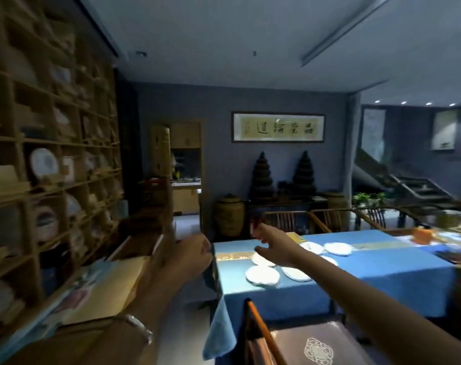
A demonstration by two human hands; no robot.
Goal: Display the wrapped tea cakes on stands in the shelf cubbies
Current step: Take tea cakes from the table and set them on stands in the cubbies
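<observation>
Dim room, grey-blue walls; framed calligraphy scroll (pixel 278 126) on far wall; staircase (pixel 419 185) right; wooden chairs (pixel 326 219) behind.

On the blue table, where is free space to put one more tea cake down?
The blue tablecloth is bare to the right of the wrapped tea cakes, before the orange item. It is crowded under the right hand, where the cakes cluster.

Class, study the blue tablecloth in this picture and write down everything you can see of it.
The blue tablecloth covers a long table on the right. It looks like soft woven fabric, with a gold patterned band running along its length. Its near corner hangs in a loose fold beside a wooden chair. Several white wrapped tea cakes lie flat on it near the left end. The right hand reaches out above them; whether it touches the cloth cannot be told. Blurred items sit at the far right end.
</observation>
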